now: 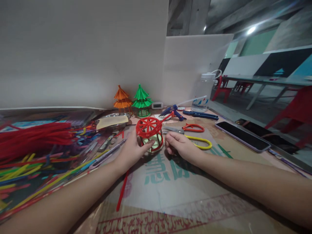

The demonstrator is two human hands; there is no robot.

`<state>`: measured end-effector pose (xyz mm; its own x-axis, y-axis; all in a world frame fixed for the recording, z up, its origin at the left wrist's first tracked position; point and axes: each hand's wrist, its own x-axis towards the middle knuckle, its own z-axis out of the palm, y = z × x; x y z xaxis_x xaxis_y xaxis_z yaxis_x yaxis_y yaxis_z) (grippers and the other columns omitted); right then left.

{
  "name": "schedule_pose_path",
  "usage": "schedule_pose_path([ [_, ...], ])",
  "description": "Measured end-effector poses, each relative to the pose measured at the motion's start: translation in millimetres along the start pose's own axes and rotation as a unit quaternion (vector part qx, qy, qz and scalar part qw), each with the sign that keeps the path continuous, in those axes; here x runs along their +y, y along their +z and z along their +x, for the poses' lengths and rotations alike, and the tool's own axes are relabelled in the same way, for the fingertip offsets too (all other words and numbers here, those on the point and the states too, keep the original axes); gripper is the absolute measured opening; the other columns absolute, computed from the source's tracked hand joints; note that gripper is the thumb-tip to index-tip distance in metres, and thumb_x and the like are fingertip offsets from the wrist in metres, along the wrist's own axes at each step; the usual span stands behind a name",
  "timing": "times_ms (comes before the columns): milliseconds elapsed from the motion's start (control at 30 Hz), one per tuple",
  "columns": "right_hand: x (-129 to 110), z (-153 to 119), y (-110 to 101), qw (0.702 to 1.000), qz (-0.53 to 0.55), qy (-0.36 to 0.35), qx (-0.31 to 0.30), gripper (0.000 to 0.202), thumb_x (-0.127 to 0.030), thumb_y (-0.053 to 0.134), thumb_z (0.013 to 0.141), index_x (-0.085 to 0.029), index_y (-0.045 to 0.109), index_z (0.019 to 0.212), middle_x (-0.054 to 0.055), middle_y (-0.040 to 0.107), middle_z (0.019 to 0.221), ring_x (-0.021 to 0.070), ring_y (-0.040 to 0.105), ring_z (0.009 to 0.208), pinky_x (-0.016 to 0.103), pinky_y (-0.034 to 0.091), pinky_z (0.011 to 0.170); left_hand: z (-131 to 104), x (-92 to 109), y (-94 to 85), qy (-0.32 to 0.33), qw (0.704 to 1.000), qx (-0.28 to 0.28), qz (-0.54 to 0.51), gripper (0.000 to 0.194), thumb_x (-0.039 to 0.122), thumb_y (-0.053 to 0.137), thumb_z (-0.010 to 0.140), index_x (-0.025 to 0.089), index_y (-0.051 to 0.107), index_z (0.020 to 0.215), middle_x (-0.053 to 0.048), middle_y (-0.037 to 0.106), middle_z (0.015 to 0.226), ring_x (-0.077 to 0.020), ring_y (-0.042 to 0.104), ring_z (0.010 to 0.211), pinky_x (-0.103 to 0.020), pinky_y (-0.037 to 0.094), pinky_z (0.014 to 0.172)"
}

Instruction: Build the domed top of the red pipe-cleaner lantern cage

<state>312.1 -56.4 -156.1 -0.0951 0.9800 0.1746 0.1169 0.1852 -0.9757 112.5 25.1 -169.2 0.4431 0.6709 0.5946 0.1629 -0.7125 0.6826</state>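
My left hand (pixel 134 148) is closed around a small round cage (pixel 149 127) of red pipe cleaner, with a spoked top, dark uprights and a pale base. From its rim a red strip sticks up to the right. Just right of the cage, my right hand (pixel 179 144) has its fingers curled together; whatever they may hold is hidden. Scissors (pixel 198 142) with one yellow and one red handle lie behind and beside that hand. A loose red pipe cleaner (pixel 123 190) rests on the sheet below my left wrist.
Colourful pipe cleaners (pixel 31 139) pile up at left, beside a metal dish (pixel 114 121). An orange pagoda (pixel 122 97) and a green pagoda (pixel 141 100) stand at the back. Rightward are a blue glue gun (pixel 174 112), a utility knife (pixel 201 114), a bottle (pixel 203 92) and a phone (pixel 242 136).
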Motion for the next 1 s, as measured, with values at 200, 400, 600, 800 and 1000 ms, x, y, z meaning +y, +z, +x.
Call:
schedule_pose_path([
  [200, -1.1, -1.4, 1.7, 1.000, 0.006, 0.022, 0.016, 0.040, -0.058, 0.068, 0.084, -0.022, 0.051, 0.078, -0.006, 0.058, 0.059, 0.0110, 0.056, 0.048, 0.024, 0.041, 0.048, 0.3, 5.2, -1.8, 0.049, 0.998, -0.008, 0.039, 0.053, 0.043, 0.071, 0.089, 0.023, 0.052, 0.135, -0.011, 0.064, 0.134, -0.0287, 0.062, 0.126, -0.048, 0.050, 0.109],
  [400, -4.8, -3.2, 5.7, 0.999, 0.028, -0.002, 0.045, 0.029, -0.037, 0.079, 0.075, -0.021, 0.056, 0.082, -0.004, 0.062, 0.070, 0.0114, 0.059, 0.059, 0.027, 0.048, 0.059, -1.1, 6.4, -3.1, 0.087, 0.993, 0.008, 0.079, 0.056, 0.040, 0.073, 0.087, 0.023, 0.050, 0.136, -0.011, 0.061, 0.137, -0.0300, 0.059, 0.128, -0.050, 0.048, 0.111],
  [600, -9.5, -8.9, 8.3, 0.995, 0.077, 0.010, 0.067, 0.037, -0.053, 0.076, 0.079, -0.019, 0.063, 0.080, -0.001, 0.064, 0.067, 0.0118, 0.057, 0.059, 0.028, 0.048, 0.058, -2.6, -2.4, -5.8, 0.134, 0.983, 0.007, 0.127, 0.070, 0.034, 0.074, 0.084, 0.025, 0.040, 0.144, -0.012, 0.055, 0.143, -0.0343, 0.052, 0.134, -0.057, 0.042, 0.115],
  [800, -7.3, -13.1, 14.1, 0.977, 0.205, 0.044, 0.023, 0.039, -0.044, 0.086, 0.072, -0.018, 0.069, 0.096, -0.002, 0.066, 0.067, 0.0096, 0.057, 0.056, 0.022, 0.045, 0.052, -3.0, -3.5, -6.2, 0.132, 0.981, 0.007, 0.141, 0.076, 0.034, 0.076, 0.083, 0.026, 0.036, 0.147, -0.012, 0.054, 0.144, -0.0361, 0.054, 0.132, -0.056, 0.045, 0.113],
  [1000, -17.8, -19.2, 21.4, 0.961, 0.267, 0.071, 0.000, 0.032, -0.040, 0.085, 0.074, -0.015, 0.067, 0.083, -0.002, 0.065, 0.059, 0.0065, 0.053, 0.050, 0.017, 0.041, 0.049, -4.9, 4.9, -5.3, 0.169, 0.976, -0.007, 0.139, 0.078, 0.035, 0.074, 0.084, 0.025, 0.033, 0.151, -0.014, 0.055, 0.143, -0.0330, 0.055, 0.132, -0.054, 0.045, 0.113],
])
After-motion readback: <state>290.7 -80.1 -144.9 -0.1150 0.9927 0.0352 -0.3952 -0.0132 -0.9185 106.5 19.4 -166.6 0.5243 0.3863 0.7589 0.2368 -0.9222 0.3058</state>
